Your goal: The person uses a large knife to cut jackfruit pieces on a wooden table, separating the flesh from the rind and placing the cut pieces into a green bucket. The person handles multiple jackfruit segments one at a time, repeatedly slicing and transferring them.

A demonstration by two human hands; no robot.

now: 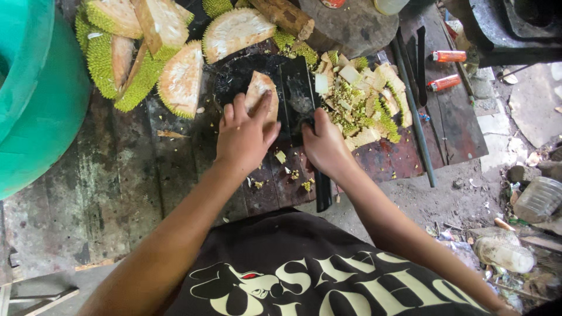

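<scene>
A low bench point(134, 175) of dark, stained wooden planks stands outdoors in flat daylight. A big teal plastic tub point(35, 99) crowds its left edge. To the right the bare ground point(445, 199) is grey dirt and broken paving point(530, 102), littered with plastic bottles point(538, 199) and scraps.
</scene>
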